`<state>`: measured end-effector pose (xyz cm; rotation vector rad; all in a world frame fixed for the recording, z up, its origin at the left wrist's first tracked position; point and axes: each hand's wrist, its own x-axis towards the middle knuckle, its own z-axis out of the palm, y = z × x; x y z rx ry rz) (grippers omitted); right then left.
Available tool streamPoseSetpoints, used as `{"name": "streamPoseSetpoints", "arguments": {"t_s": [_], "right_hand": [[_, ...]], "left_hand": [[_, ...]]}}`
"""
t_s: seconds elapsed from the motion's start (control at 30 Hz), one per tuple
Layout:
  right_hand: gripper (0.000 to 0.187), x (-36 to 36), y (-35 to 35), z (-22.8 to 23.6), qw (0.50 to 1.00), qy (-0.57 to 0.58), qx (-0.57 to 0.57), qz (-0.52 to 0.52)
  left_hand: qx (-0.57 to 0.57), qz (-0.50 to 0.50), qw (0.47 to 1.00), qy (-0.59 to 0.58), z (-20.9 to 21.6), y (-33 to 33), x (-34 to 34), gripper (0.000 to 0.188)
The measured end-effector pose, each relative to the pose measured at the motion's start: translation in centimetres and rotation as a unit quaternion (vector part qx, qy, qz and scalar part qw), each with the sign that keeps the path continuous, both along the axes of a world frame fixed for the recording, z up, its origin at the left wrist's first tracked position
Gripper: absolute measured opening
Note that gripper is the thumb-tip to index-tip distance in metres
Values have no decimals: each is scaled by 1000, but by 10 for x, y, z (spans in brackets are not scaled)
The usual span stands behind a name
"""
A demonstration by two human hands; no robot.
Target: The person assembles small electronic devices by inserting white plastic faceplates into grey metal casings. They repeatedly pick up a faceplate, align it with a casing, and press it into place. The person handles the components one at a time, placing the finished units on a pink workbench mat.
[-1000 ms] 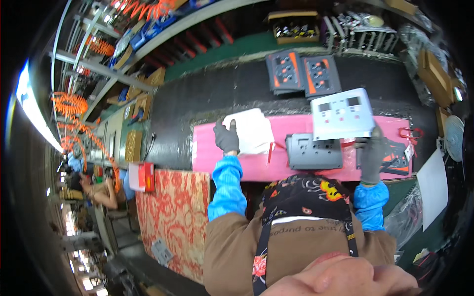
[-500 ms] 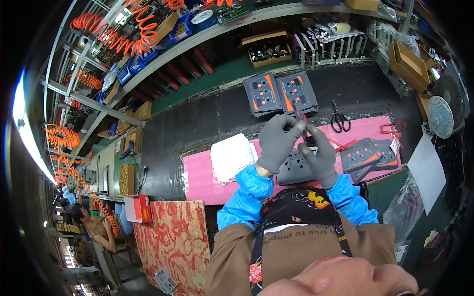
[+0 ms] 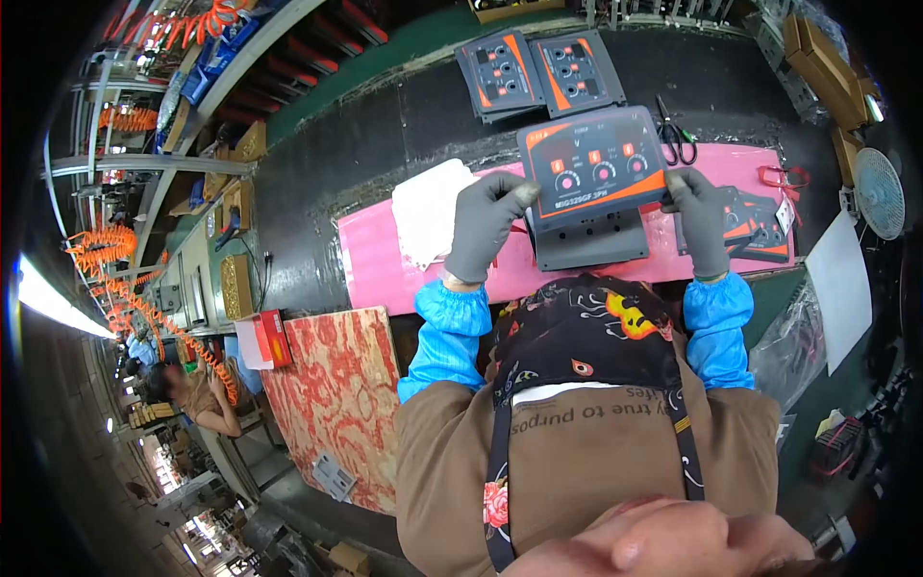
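Between my two gloved hands is a grey-and-orange control panel label (image 3: pixel 598 178), printed side up, with round and square cutouts. My left hand (image 3: pixel 488 223) pinches its left edge between thumb and fingers. At its lower right corner, my right hand (image 3: pixel 700 216) grips it the same way. Below the label lies a bare grey panel (image 3: pixel 591 245) with small holes, partly hidden by the label. It rests on the pink mat (image 3: pixel 370 260). More loose labels (image 3: pixel 760 231) lie beside my right hand, partly covered by it.
Two stacks of labelled panels (image 3: pixel 500 77) stand beyond the mat. Black-handled scissors (image 3: pixel 676 144) lie at the mat's far edge. White sheets (image 3: pixel 423 207) are left of my left hand. A small fan (image 3: pixel 880 192) stands at the far right. A person (image 3: pixel 207 394) sits at the left.
The label, held nearly edge-on before, is now spread face up between both hands. My hands have moved apart, the right one outward to the right edge. The head view has shifted.
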<state>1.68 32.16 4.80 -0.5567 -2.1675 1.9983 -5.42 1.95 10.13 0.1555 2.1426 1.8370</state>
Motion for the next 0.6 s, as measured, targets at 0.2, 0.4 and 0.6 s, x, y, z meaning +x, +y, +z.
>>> {"name": "streamPoseSetpoints", "arguments": {"t_s": [0.2, 0.4, 0.6], "right_hand": [[25, 34, 3, -36, 966, -76, 195, 153], [26, 45, -7, -43, 943, -95, 272, 164], [23, 48, -10, -47, 931, -117, 302, 170]], "left_hand": [[-77, 44, 992, -92, -98, -20, 39, 28], [-153, 68, 983, -80, -131, -14, 45, 31], [-153, 84, 978, -118, -147, -13, 46, 30]]}}
